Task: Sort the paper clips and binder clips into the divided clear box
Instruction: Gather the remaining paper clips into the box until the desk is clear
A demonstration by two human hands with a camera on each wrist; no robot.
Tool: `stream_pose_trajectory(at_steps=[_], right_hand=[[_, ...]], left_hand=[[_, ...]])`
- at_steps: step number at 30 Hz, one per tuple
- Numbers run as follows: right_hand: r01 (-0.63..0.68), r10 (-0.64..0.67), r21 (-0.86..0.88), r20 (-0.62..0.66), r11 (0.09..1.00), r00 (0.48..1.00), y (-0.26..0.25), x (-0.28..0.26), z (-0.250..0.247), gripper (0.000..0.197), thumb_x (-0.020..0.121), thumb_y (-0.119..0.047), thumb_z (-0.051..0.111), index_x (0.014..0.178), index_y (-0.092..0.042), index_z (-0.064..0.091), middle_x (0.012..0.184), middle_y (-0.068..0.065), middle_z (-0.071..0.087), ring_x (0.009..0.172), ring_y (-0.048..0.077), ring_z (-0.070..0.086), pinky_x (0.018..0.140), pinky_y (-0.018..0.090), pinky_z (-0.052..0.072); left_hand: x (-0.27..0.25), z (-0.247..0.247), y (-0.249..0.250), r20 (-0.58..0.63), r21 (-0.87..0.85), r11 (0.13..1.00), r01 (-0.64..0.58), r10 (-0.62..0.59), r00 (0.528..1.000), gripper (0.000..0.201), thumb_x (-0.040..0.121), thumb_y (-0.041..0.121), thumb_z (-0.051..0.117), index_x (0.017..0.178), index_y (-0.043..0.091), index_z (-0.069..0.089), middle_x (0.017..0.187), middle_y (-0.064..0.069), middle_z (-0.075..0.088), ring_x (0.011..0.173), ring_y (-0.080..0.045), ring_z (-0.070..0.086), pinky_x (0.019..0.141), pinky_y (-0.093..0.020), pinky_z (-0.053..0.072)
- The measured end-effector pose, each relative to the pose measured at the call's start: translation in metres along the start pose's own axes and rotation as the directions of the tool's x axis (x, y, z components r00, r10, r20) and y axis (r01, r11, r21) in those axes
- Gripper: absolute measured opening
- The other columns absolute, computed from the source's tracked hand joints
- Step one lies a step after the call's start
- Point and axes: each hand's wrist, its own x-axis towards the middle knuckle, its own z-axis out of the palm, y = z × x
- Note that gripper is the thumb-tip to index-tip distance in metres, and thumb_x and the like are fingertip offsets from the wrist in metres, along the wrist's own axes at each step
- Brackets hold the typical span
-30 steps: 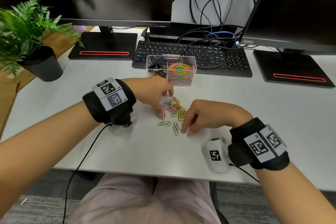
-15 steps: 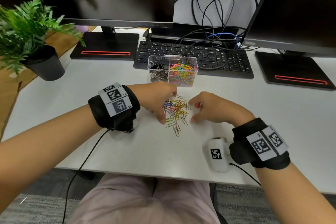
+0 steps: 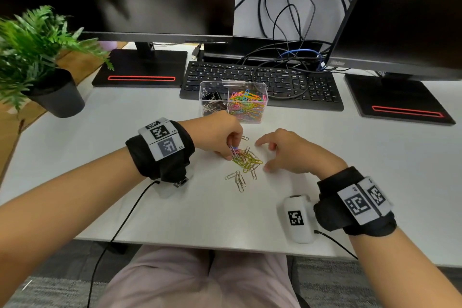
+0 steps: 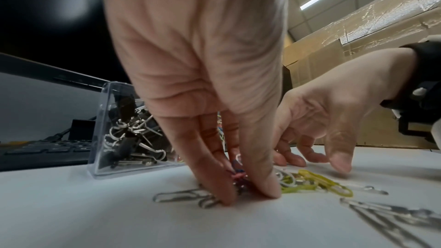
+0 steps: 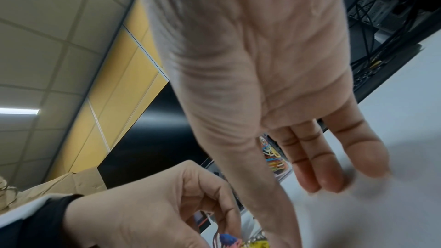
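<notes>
A pile of coloured and silver paper clips (image 3: 247, 161) lies on the white table (image 3: 175, 212), in front of the clear divided box (image 3: 264, 87). The box's left compartment holds black binder clips (image 3: 212, 101) and its right one coloured paper clips (image 3: 246, 106). My left hand (image 3: 232, 154) pinches a small bunch of clips (image 4: 238, 175) at the pile's left edge, fingertips down on the table. Just right of the pile, my right hand (image 3: 262, 156) is spread with relaxed fingers (image 5: 319, 159) and holds nothing. Some silver clips (image 3: 238, 179) lie nearer to me.
A black keyboard (image 3: 275, 80) lies right behind the box, with cables and two monitors on stands (image 3: 140, 70) beyond. A potted plant (image 3: 57, 97) stands at the far left. The white wrist camera unit (image 3: 297, 217) hangs under my right wrist near the front table edge.
My right hand has drawn back from the pile to the right and spread its fingers. My left hand's fingers have closed on a bunch of clips at the pile's left side.
</notes>
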Motion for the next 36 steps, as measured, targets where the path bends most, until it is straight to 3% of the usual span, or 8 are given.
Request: stream_pose_trajectory(at_steps=[3,6,12,15,18,23,29,36], right_hand=[[0.027,-0.028,0.015,0.041,1.0,0.999,-0.002,0.0,0.001,0.056,0.077,-0.02,0.076,0.128,-0.034,0.056,0.102,-0.001,0.045,0.077,0.012,0.052,0.073,0.033,0.052],[0.044,-0.046,0.028,0.057,0.999,0.997,-0.003,-0.001,0.002,0.054,0.077,-0.021,0.075,0.126,-0.037,0.059,0.098,-0.003,0.044,0.081,0.018,0.053,0.077,0.036,0.052],[0.049,-0.051,0.03,0.058,0.998,0.997,-0.003,0.001,0.003,0.054,0.077,-0.022,0.075,0.127,-0.036,0.058,0.096,-0.005,0.044,0.076,0.014,0.052,0.074,0.033,0.051],[0.048,-0.05,0.041,0.058,0.998,0.997,-0.002,0.002,0.003,0.054,0.077,-0.021,0.075,0.126,-0.035,0.059,0.1,-0.001,0.046,0.077,0.016,0.053,0.073,0.031,0.05],[0.055,-0.058,0.039,0.062,0.998,0.996,-0.001,0.003,0.003,0.055,0.078,-0.021,0.075,0.127,-0.035,0.058,0.1,-0.001,0.046,0.081,0.015,0.052,0.074,0.027,0.047],[0.078,-0.081,0.055,0.057,0.995,0.995,0.003,0.006,0.004,0.055,0.078,-0.02,0.075,0.128,-0.034,0.058,0.097,-0.003,0.044,0.072,0.005,0.046,0.063,0.017,0.039],[0.08,-0.083,0.069,0.053,0.994,0.995,0.004,0.007,0.004,0.053,0.079,-0.02,0.074,0.127,-0.033,0.058,0.094,-0.003,0.044,0.072,0.006,0.046,0.065,0.021,0.041],[0.071,-0.076,0.096,0.057,0.993,0.995,0.004,0.007,0.006,0.053,0.079,-0.019,0.074,0.127,-0.034,0.058,0.097,0.0,0.044,0.076,0.014,0.049,0.068,0.028,0.046]], left_hand=[[0.002,0.0,0.001,0.009,0.004,1.0,-0.008,0.008,1.0,0.023,0.073,0.018,0.081,0.091,0.011,0.07,0.066,0.014,0.056,0.061,-0.003,0.052,0.056,-0.014,0.039],[0.003,-0.001,0.002,0.002,-0.007,1.0,-0.012,0.012,1.0,0.017,0.074,0.015,0.079,0.087,0.008,0.071,0.066,0.006,0.062,0.059,-0.008,0.056,0.058,-0.021,0.043],[0.003,-0.012,-0.004,-0.034,-0.085,0.996,-0.02,0.017,0.999,0.013,0.075,0.014,0.08,0.084,0.008,0.074,0.076,-0.004,0.071,0.064,-0.011,0.062,0.056,-0.009,0.043],[0.001,-0.024,-0.002,-0.057,-0.21,0.978,-0.018,0.006,0.998,0.011,0.076,0.007,0.078,0.084,0.003,0.072,0.076,-0.008,0.07,0.058,-0.009,0.067,0.058,-0.015,0.053],[0.002,-0.04,0.001,-0.117,-0.264,0.964,-0.034,0.003,0.993,0.01,0.076,0.006,0.078,0.084,0.003,0.071,0.072,-0.002,0.068,0.059,-0.007,0.068,0.059,-0.018,0.055],[0.01,-0.07,0.007,-0.309,-0.186,0.981,-0.061,0.0,0.951,0.009,0.073,0.012,0.08,0.079,0.011,0.073,0.063,0.011,0.063,0.056,0.003,0.059,0.055,-0.005,0.041],[0.03,-0.083,0.008,-0.425,-0.262,0.964,-0.05,-0.069,0.902,0.008,0.074,0.006,0.079,0.079,0.004,0.072,0.072,-0.011,0.07,0.062,-0.02,0.07,0.06,-0.026,0.059],[0.045,-0.074,0.008,-0.406,-0.145,0.988,0.059,-0.114,0.907,0.011,0.076,0.01,0.079,0.085,0.006,0.074,0.078,-0.005,0.07,0.068,-0.016,0.067,0.053,-0.007,0.047]])
